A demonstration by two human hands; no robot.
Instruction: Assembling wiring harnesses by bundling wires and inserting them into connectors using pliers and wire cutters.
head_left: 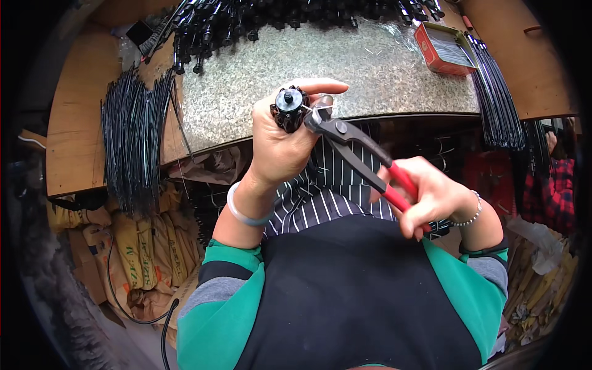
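My left hand [277,151] is closed round an umbrella frame [289,101], its round top with a grey disc and black knob pointing up. Black rib ends ring that disc. Into my right hand [441,192] fit the red handles of a pair of end-cutting pincers [341,127]. The jaws are beside the frame's top, close to my left fingers. A thin pale wire [316,109] shows between the frame and the jaws; whether the jaws grip it I cannot tell. The lower part of the frame is hidden behind my hand.
Beyond my hands is a speckled worktop [234,108]. Black rib bundles [132,129] hang over its left edge, others [496,92] at right. A red box [427,50] holds thin wires. Umbrella frames [216,28] are heaped at the back. Another person's plaid sleeve [558,191] shows at right.
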